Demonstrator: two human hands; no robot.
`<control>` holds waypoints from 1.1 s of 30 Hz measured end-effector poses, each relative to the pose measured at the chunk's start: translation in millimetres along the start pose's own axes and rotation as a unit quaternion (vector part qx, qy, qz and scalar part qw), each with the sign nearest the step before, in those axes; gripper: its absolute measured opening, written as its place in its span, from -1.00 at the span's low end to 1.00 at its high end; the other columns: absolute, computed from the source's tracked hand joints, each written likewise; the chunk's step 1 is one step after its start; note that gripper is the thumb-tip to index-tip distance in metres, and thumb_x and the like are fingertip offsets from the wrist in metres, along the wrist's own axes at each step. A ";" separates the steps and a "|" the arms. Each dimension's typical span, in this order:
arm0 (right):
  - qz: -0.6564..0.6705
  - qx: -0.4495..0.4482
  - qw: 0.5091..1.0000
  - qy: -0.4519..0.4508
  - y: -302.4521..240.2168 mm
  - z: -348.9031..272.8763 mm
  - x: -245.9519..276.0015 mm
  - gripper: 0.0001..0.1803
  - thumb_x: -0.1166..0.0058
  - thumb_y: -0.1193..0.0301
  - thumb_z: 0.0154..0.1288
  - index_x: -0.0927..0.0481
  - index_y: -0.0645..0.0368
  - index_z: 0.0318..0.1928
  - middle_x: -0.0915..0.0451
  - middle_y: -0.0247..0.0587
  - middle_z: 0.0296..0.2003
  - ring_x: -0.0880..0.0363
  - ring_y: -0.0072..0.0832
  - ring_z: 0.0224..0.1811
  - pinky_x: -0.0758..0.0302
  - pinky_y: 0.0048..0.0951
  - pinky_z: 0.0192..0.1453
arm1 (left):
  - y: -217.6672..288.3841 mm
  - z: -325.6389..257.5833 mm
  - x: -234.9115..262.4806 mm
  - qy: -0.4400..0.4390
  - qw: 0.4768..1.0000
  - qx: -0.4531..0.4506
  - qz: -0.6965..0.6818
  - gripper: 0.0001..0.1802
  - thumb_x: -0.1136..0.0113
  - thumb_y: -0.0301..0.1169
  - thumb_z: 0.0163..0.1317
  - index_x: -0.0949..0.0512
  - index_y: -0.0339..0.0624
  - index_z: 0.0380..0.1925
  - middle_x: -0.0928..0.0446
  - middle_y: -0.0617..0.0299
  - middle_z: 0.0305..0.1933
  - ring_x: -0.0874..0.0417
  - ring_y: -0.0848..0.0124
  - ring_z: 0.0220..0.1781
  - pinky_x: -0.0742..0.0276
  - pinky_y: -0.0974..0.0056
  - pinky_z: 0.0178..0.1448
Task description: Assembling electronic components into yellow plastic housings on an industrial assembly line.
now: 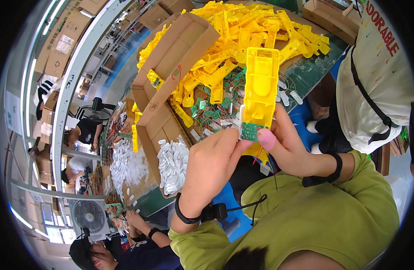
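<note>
Both hands hold a long yellow plastic housing [262,92] upright above my lap, its hollow inner side facing me. A small green circuit board [249,131] sits at its lower end, with thin red wires hanging below. My left hand [214,155] is closed, finger and thumb pinching at the board's left edge. A narrow white piece [241,118] stands along the housing's left side, just above those fingers. My right hand [293,146] wraps round the housing from the right, its thumb pressed against the board's right end. The fingers behind the housing are hidden.
A large heap of yellow housings [256,27] covers the far table, with wired circuit boards [216,112] before it. Cardboard boxes [148,128] stand at left, one holding white plastic pieces [173,164]. A person [373,90] stands at right; another works at lower left [144,247].
</note>
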State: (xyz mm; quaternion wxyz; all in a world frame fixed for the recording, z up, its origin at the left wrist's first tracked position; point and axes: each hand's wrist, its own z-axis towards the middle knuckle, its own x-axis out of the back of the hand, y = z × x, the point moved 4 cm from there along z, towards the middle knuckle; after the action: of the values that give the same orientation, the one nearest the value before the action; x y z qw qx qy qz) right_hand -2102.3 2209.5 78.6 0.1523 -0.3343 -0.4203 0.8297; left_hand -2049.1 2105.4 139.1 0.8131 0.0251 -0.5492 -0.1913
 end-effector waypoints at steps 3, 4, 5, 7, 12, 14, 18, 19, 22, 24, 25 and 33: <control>-0.016 -0.005 1.000 -0.017 -2.9 -0.1 2.9 -0.56 0.24 0.40 0.31 -0.01 0.21 0.14 -0.36 -0.23 -0.10 -0.37 -0.65 -0.15 -0.35 -0.63 -0.17 | 3.5 -2.4 3.9 -0.009 1.000 0.006 -0.002 -0.80 -0.19 -0.39 -0.01 -0.39 -0.23 -0.51 -0.36 0.14 -0.62 -0.43 0.19 -0.61 -0.34 0.23 -0.56; -0.021 -0.018 0.999 -0.030 -2.4 0.4 4.3 -0.55 0.23 0.39 0.31 -0.02 0.21 0.14 -0.37 -0.24 -0.11 -0.37 -0.66 -0.16 -0.35 -0.64 -0.20 | 2.3 -4.0 5.5 -0.009 1.000 0.007 -0.001 -0.80 -0.19 -0.39 -0.01 -0.39 -0.23 -0.51 -0.36 0.14 -0.62 -0.43 0.19 -0.61 -0.34 0.23 -0.56; -0.021 -0.018 0.999 -0.028 -2.3 1.1 6.8 -0.55 0.23 0.39 0.31 -0.02 0.21 0.14 -0.37 -0.24 -0.11 -0.37 -0.66 -0.16 -0.35 -0.64 -0.20 | -0.3 -4.7 6.8 -0.011 0.999 0.011 -0.037 -0.80 -0.22 -0.39 -0.03 -0.44 -0.24 -0.45 -0.38 0.19 -0.61 -0.43 0.32 -0.62 -0.35 0.33 -0.53; -0.045 0.000 0.997 -0.063 -2.5 2.5 8.1 -0.54 0.21 0.38 0.30 -0.03 0.22 0.15 -0.38 -0.27 -0.11 -0.36 -0.68 -0.21 -0.33 -0.66 -0.26 | -3.5 -3.7 5.5 -0.016 0.997 0.013 -0.073 -0.77 -0.24 -0.39 -0.05 -0.49 -0.25 -0.38 -0.41 0.23 -0.61 -0.43 0.44 -0.62 -0.36 0.43 -0.51; -0.050 -0.008 0.994 -0.094 -7.6 4.5 4.6 -0.52 0.20 0.37 0.30 -0.04 0.22 0.17 -0.40 -0.29 -0.15 -0.37 -0.70 -0.26 -0.34 -0.65 -0.28 | -16.8 -9.5 -3.5 0.069 0.954 0.083 -0.278 -0.62 -0.23 -0.39 -0.02 -0.45 -0.27 -0.17 -0.39 0.15 -0.44 -0.45 0.46 -0.51 -0.38 0.46 -0.48; -0.050 -0.024 0.994 -0.098 -6.2 6.1 6.8 -0.52 0.20 0.36 0.30 -0.05 0.22 0.16 -0.40 -0.29 -0.16 -0.37 -0.69 -0.27 -0.34 -0.65 -0.28 | -15.8 -9.8 -6.7 0.068 0.951 0.087 -0.287 -0.63 -0.22 -0.40 -0.01 -0.45 -0.28 -0.17 -0.39 0.15 -0.42 -0.45 0.46 -0.49 -0.38 0.46 -0.47; -0.062 -0.027 0.992 -0.103 1.1 9.9 10.8 -0.53 0.21 0.35 0.30 -0.06 0.23 0.16 -0.42 -0.29 -0.22 -0.39 -0.69 -0.29 -0.35 -0.65 -0.29 | -4.5 -6.2 -3.1 0.064 0.987 0.074 -0.124 -0.64 -0.21 -0.42 0.02 -0.43 -0.28 -0.15 -0.40 0.16 -0.39 -0.46 0.49 -0.45 -0.42 0.44 -0.43; -0.048 -0.022 0.995 -0.088 1.1 11.4 11.4 -0.53 0.20 0.34 0.30 -0.07 0.23 0.16 -0.43 -0.30 -0.23 -0.39 -0.69 -0.30 -0.36 -0.66 -0.30 | -6.4 -5.1 -3.2 0.063 0.987 0.073 -0.126 -0.64 -0.21 -0.42 0.02 -0.43 -0.28 -0.15 -0.40 0.16 -0.39 -0.46 0.49 -0.45 -0.42 0.44 -0.43; -0.057 -0.015 0.994 -0.092 -6.5 15.1 5.9 -0.53 0.21 0.33 0.31 -0.08 0.23 0.16 -0.43 -0.31 -0.25 -0.38 -0.71 -0.33 -0.36 -0.67 -0.31 | -7.0 -6.0 -1.5 0.039 0.995 0.051 -0.080 -0.61 -0.20 -0.44 0.03 -0.40 -0.28 -0.11 -0.41 0.16 -0.42 -0.48 0.46 -0.47 -0.44 0.42 -0.41; -0.064 -0.021 0.993 -0.093 -3.4 15.7 10.4 -0.54 0.22 0.32 0.31 -0.09 0.24 0.15 -0.43 -0.31 -0.24 -0.38 -0.71 -0.31 -0.35 -0.67 -0.30 | -13.0 -10.7 -8.5 0.117 0.934 0.169 -0.293 -0.55 -0.22 -0.45 0.00 -0.37 -0.28 -0.07 -0.42 0.14 -0.45 -0.50 0.40 -0.50 -0.44 0.41 -0.42; -0.072 -0.029 0.992 -0.095 -1.4 15.9 12.1 -0.54 0.22 0.32 0.31 -0.11 0.25 0.15 -0.43 -0.30 -0.23 -0.38 -0.71 -0.29 -0.35 -0.67 -0.29 | -15.1 -11.0 -13.3 0.115 0.934 0.167 -0.293 -0.55 -0.22 -0.45 0.00 -0.37 -0.28 -0.07 -0.42 0.14 -0.45 -0.50 0.40 -0.50 -0.44 0.41 -0.42; -0.033 -0.082 0.988 -0.127 4.2 12.6 17.1 -0.58 0.21 0.33 0.31 -0.15 0.27 0.10 -0.44 -0.32 -0.30 -0.38 -0.74 -0.36 -0.33 -0.69 -0.34 | -2.6 -9.5 -8.4 0.056 0.996 0.018 -0.061 -0.56 -0.36 -0.47 -0.20 -0.41 -0.27 -0.26 -0.49 0.16 -0.42 -0.55 0.46 -0.52 -0.48 0.42 -0.46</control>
State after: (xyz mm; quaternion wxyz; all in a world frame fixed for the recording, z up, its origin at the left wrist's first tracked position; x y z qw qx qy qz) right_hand -2123.3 2208.6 73.3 0.0970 -0.2236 -0.5139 0.8225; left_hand -2044.0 2104.2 127.3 0.8288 0.0841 -0.5035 -0.2290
